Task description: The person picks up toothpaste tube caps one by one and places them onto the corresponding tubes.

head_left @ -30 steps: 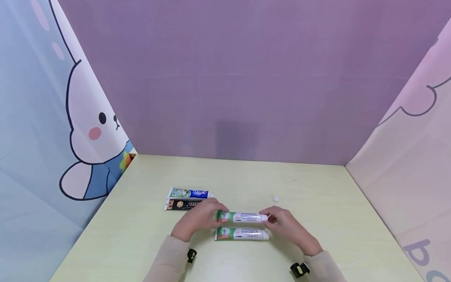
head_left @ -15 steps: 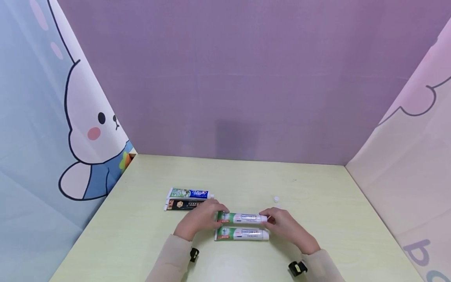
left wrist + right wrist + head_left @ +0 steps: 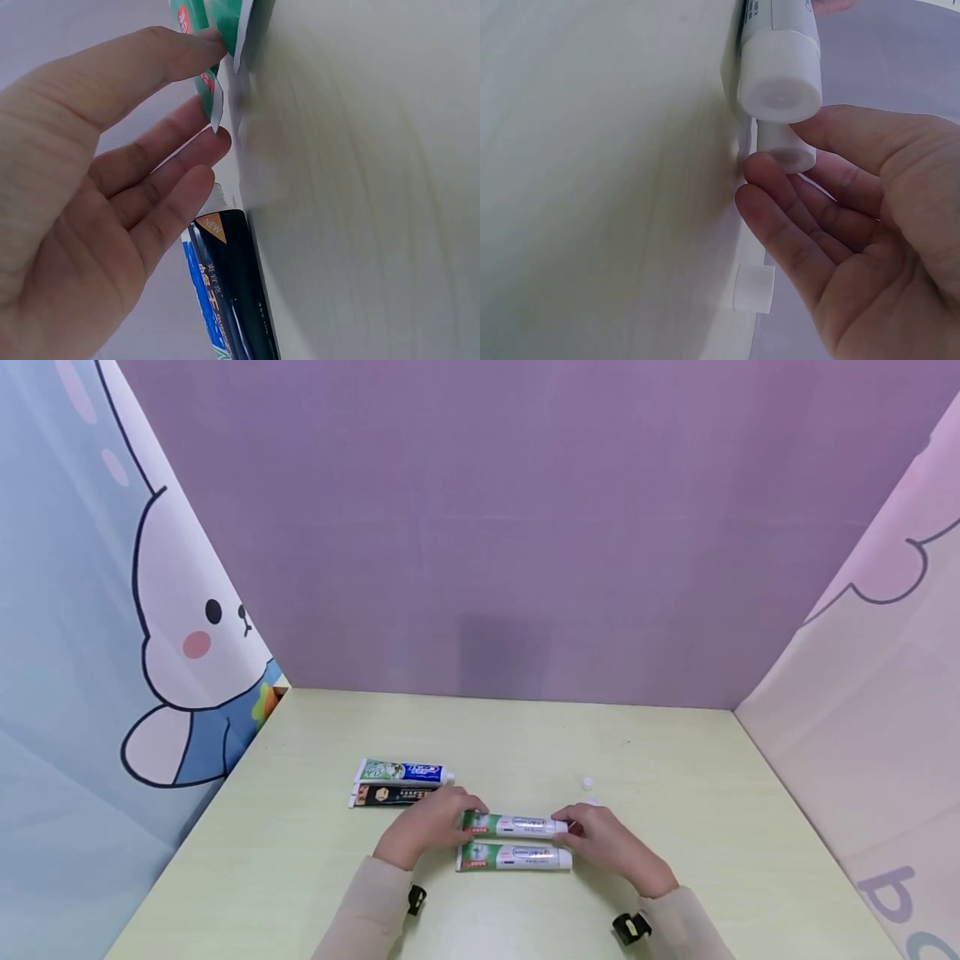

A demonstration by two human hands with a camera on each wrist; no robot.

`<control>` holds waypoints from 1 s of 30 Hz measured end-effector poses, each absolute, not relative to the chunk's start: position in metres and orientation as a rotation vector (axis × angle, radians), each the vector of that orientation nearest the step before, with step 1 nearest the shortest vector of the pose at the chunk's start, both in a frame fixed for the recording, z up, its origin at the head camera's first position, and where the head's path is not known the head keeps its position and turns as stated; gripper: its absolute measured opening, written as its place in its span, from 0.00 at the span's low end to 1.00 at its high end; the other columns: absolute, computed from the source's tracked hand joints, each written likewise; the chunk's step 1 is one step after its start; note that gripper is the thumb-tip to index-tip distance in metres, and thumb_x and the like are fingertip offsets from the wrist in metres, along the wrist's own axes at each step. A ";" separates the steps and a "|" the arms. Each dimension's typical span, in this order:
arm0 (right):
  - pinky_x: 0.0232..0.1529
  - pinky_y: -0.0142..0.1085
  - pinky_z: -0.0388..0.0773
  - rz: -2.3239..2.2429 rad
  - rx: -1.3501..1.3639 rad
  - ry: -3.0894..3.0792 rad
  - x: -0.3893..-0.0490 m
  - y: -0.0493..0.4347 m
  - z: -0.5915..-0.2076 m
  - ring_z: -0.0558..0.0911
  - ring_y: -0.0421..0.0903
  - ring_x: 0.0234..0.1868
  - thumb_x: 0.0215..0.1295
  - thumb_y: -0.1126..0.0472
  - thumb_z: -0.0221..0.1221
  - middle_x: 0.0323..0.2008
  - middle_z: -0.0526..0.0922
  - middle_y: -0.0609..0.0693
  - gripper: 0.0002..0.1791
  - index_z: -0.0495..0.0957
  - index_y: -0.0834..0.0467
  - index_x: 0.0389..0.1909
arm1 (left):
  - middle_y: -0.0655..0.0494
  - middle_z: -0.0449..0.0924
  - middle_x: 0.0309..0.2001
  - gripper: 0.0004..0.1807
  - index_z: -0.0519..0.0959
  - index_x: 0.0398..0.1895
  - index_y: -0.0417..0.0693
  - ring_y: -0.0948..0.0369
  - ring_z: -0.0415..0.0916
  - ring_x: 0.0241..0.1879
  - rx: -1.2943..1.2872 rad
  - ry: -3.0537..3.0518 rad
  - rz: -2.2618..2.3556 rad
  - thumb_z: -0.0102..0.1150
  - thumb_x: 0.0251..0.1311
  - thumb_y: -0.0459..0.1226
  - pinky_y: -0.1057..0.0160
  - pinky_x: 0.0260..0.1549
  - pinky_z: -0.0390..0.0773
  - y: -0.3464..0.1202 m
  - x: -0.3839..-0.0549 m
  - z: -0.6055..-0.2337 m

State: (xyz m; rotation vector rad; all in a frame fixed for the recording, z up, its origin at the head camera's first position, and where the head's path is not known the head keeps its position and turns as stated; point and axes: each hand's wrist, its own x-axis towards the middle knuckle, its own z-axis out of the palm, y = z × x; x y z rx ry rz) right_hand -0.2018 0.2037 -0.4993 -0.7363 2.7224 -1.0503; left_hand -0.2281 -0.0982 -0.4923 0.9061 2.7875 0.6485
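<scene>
Two green-and-white toothpaste tubes lie parallel on the table, both with white caps pointing right. My left hand [image 3: 431,827] pinches the flat green tail of the far tube [image 3: 517,825] between thumb and fingers. At its other end, my right hand [image 3: 603,839] has thumb and fingertips around the white cap [image 3: 784,146]. The near tube [image 3: 517,857] lies just in front, apart from both palms; its cap [image 3: 780,71] is large in the right wrist view. Beyond my right hand are two small white cap-like pieces, one farther off [image 3: 587,783] and one close to the knuckles [image 3: 592,799].
Back left of my left hand, a blue-and-green toothpaste tube [image 3: 401,771] and a black toothpaste tube [image 3: 390,795] lie side by side, the black one partly covered by the hand. A purple panel [image 3: 510,543] stands behind the table [image 3: 675,760], with printed cloths on both sides.
The far tube has shifted very slightly toward the near one, both hands staying on it. The second small white piece has come into view beside my right hand.
</scene>
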 end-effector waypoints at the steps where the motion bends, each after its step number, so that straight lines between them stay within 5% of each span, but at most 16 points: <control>1: 0.33 0.31 0.79 -1.051 -0.740 2.722 -0.202 0.204 -0.499 0.78 0.38 0.33 0.65 0.66 0.65 0.37 0.82 0.47 0.12 0.83 0.65 0.48 | 0.62 0.83 0.44 0.21 0.85 0.52 0.52 0.64 0.76 0.44 0.902 2.787 0.642 0.74 0.53 0.36 0.59 0.51 0.77 -0.098 -0.228 -0.493; 30: 0.34 0.31 0.78 -1.050 -0.688 2.684 -0.199 0.203 -0.499 0.78 0.42 0.37 0.66 0.66 0.64 0.41 0.82 0.50 0.13 0.82 0.65 0.51 | 0.64 0.82 0.43 0.18 0.85 0.53 0.53 0.65 0.75 0.42 0.851 2.758 0.645 0.71 0.58 0.41 0.61 0.47 0.77 -0.101 -0.227 -0.495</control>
